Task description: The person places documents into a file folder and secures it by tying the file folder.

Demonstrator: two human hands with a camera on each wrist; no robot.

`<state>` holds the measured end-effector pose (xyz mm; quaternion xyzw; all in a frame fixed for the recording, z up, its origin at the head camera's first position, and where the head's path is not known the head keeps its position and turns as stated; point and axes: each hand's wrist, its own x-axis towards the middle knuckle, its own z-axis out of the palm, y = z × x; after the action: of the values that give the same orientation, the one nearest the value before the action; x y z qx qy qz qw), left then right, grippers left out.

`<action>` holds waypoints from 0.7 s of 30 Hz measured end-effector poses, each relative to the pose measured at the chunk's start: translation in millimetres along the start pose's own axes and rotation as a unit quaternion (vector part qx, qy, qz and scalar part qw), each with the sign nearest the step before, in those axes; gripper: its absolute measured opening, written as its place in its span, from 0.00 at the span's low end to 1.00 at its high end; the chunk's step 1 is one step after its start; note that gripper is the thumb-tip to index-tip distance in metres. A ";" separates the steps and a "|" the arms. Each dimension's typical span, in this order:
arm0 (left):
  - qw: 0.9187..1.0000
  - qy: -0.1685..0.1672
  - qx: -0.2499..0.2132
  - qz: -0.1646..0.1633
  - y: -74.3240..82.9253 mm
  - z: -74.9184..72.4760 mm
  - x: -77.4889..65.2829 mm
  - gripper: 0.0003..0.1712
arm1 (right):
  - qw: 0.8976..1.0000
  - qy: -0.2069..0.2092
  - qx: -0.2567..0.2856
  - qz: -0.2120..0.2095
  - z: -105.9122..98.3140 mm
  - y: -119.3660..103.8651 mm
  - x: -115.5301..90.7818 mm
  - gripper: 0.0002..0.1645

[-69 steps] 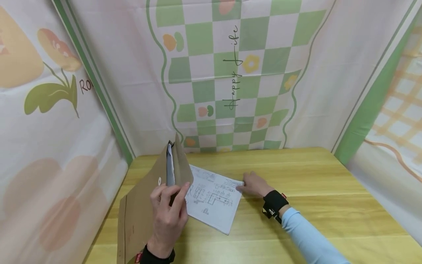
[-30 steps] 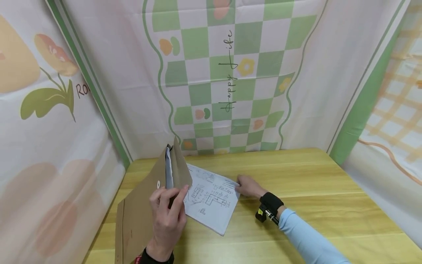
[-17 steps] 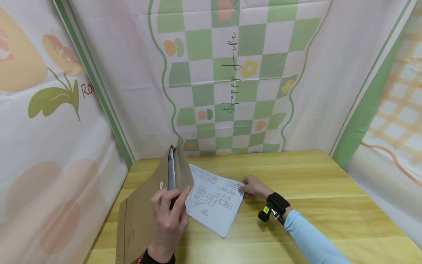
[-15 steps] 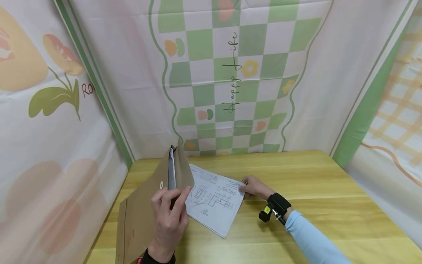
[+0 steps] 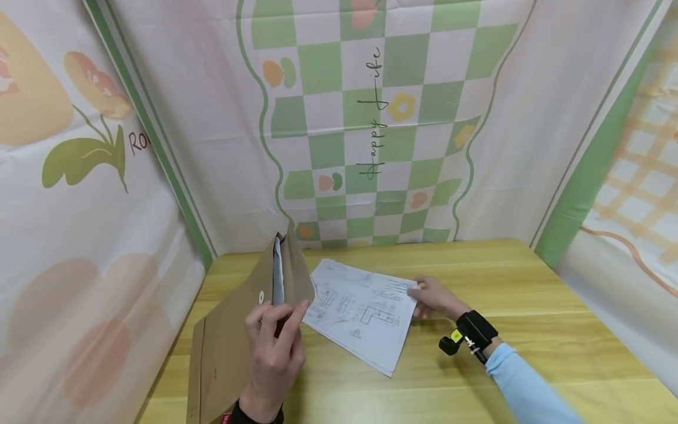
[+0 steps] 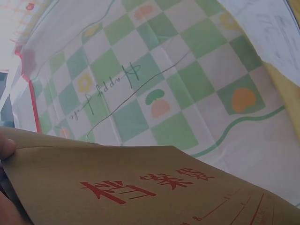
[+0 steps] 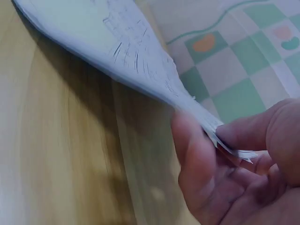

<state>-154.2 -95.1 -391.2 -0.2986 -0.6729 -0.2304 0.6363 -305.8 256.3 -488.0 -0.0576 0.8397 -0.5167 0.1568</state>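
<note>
A brown kraft document envelope (image 5: 233,330) with red Chinese characters, seen large in the left wrist view, stands tilted at the left of the table, its mouth gaping to show white papers (image 5: 278,277) inside. My left hand (image 5: 274,353) pinches the envelope at its opening. Right of it, my right hand (image 5: 436,299) pinches the corner of a stack of paper sheets (image 5: 360,318) printed with technical line drawings. In the right wrist view the stack (image 7: 140,61) bends upward from the thumb and fingers, over the table. The stack's left end lies right by the envelope's flap.
The wooden table (image 5: 529,330) runs up to a hanging cloth (image 5: 328,118) with green checks at the back. More patterned cloth (image 5: 95,235) hangs along the left side, close to the envelope, and another on the right (image 5: 635,194).
My right hand has moved to the right, drawing the paper stack with it, so more of its left part shows beside the envelope. The left hand and envelope have hardly moved.
</note>
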 end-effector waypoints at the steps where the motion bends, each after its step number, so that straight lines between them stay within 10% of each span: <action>1: 1.000 0.002 0.000 0.000 0.0 -0.1 0.1 0.16 | 1.000 0.000 0.003 0.005 -3.6 0.6 -1.7 0.19; 21: 1.000 -0.010 -0.004 0.009 0.8 0.2 -3.4 0.16 | 0.997 0.043 0.059 0.008 -68.4 16.9 -46.7 0.33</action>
<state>-153.7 -94.7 -394.7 -0.3096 -0.6758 -0.2247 0.6301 -282.7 334.3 -464.9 -0.0194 0.8140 -0.5663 0.1278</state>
